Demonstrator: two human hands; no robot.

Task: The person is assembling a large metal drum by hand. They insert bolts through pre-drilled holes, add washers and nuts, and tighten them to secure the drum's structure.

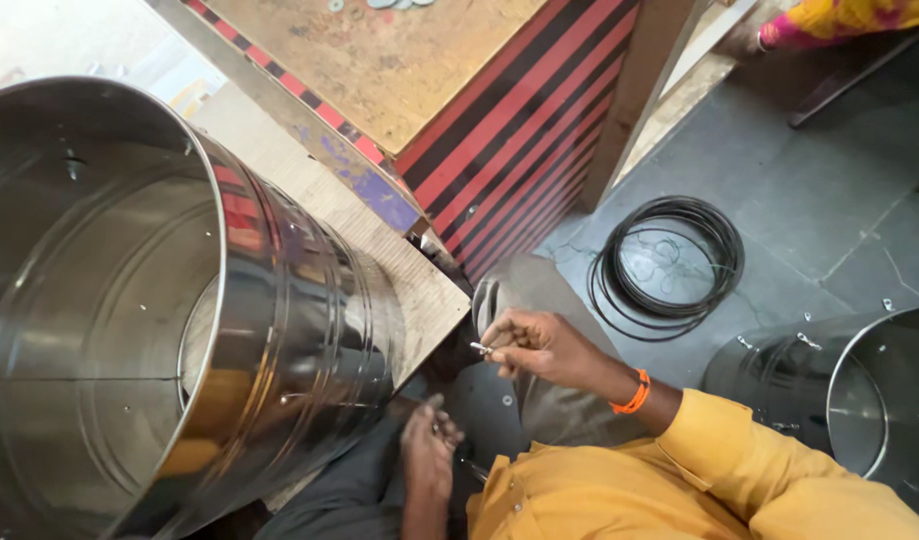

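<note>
My right hand (535,345), frame centre, pinches a small metal piece (482,349). Left hand (430,450) curled at lower centre; grip unclear. Steel drum (170,300) left.

A grey stone floor (830,210) with thin cracks fills the view from two to four o'clock. At twelve o'clock stands a wooden table (380,60) with a worn top and red-and-black striped sides. A plywood board (380,250) runs beneath it towards the centre. Soft daylight falls throughout.
</note>
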